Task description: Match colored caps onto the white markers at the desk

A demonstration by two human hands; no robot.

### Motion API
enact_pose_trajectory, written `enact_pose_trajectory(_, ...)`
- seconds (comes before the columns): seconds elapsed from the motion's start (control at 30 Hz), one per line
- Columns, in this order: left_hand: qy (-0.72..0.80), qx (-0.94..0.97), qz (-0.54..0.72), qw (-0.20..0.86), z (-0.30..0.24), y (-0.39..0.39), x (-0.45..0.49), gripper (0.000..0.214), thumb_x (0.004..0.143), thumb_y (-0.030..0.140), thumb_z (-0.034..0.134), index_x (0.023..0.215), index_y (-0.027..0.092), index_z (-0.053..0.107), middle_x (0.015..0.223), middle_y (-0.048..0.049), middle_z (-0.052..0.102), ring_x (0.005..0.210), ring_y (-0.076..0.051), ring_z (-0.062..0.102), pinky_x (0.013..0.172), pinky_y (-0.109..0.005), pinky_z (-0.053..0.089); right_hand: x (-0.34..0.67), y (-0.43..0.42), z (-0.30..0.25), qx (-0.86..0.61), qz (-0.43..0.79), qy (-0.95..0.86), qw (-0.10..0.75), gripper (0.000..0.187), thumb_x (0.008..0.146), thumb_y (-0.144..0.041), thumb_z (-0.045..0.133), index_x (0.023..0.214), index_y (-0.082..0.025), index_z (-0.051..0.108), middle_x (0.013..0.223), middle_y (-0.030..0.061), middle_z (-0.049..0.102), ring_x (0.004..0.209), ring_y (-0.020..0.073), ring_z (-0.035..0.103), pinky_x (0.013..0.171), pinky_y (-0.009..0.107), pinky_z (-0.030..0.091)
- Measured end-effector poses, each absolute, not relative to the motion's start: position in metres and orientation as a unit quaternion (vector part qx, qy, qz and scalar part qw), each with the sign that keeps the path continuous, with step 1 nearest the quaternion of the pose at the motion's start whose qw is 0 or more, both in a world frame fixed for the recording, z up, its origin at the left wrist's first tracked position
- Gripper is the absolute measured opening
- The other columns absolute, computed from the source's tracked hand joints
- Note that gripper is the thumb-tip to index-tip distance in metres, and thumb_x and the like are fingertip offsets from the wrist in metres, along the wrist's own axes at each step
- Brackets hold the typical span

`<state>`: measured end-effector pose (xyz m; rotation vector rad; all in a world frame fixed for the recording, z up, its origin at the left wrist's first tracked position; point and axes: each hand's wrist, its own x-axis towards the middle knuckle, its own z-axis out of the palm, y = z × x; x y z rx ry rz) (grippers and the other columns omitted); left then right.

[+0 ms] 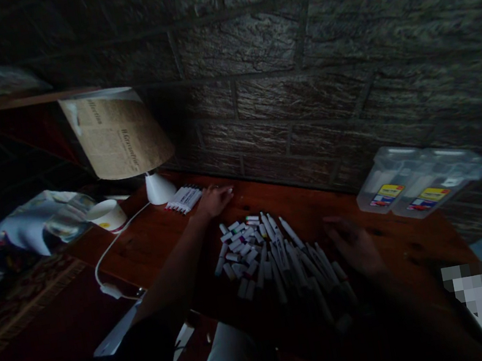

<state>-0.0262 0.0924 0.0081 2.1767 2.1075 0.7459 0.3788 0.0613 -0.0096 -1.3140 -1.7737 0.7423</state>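
Observation:
Beside a neat row of white markers [184, 198] at the back of the wooden table, my left hand [217, 200] reaches out with its fingers stretched to the right. It appears to hold nothing. Between my arms lies a loose pile of markers [281, 248], with several caps [238, 246] heaped on its left side. My right hand [355, 244] rests just right of the pile, its fingers apart and nothing visible in them. The dim light hides the near end of the pile.
Two clear plastic boxes [420, 180] with yellow labels stand at the back right against the stone wall. A lamp [121, 133] and a paper cup [107, 216] stand at the left. The lamp's white cord [101, 261] runs over the table's left edge.

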Motion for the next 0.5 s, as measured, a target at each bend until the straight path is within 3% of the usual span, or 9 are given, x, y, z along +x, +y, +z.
enact_pose_trajectory(0.1,0.652,0.705,0.267,0.08,0.005,0.097,-0.027,0.03,0.091,0.035,0.053,0.105,0.022,0.076,0.122,-0.0055,0.071,0.112,-0.021,0.066,0.102,-0.033,0.046,0.38,0.063,-0.013,-0.511,0.307,-0.696,0.401,0.043,0.082,-0.055,0.06,0.107,-0.022,0.071,0.1,0.0083,0.075,0.08,0.023,0.071,0.075,0.037,0.056)
enact_pose_trajectory(0.23,0.581,0.73,0.303,0.197,0.01,0.089,-0.026,0.029,0.083,0.041,0.062,0.089,0.017,0.075,0.127,-0.0089,0.069,0.107,-0.022,0.068,0.096,-0.032,0.05,0.379,0.062,-0.013,-0.512,0.33,-0.694,0.384,0.043,0.083,-0.055,0.058,0.108,-0.022,0.071,0.102,0.0081,0.075,0.075,0.0219,0.071,0.075,0.038,0.056)
enact_pose_trajectory(0.4,0.511,0.708,0.289,0.394,0.018,0.075,-0.005,0.056,0.072,0.048,0.074,0.116,0.013,0.067,0.1,-0.0103,0.076,0.086,-0.02,0.071,0.078,-0.031,0.054,0.373,0.056,-0.002,-0.493,0.321,-0.731,0.346,0.036,0.084,-0.053,0.058,0.095,-0.023,0.074,0.094,0.0058,0.077,0.085,0.0239,0.072,0.08,0.037,0.055)
enact_pose_trajectory(0.5,0.509,0.69,0.29,0.425,0.021,0.074,0.004,0.059,0.069,0.049,0.077,0.115,0.013,0.067,0.094,-0.0089,0.076,0.083,-0.02,0.071,0.074,-0.03,0.054,0.363,0.054,0.006,-0.482,0.317,-0.759,0.303,0.034,0.086,-0.052,0.057,0.096,-0.024,0.075,0.091,0.0037,0.078,0.079,0.0221,0.072,0.075,0.034,0.055)
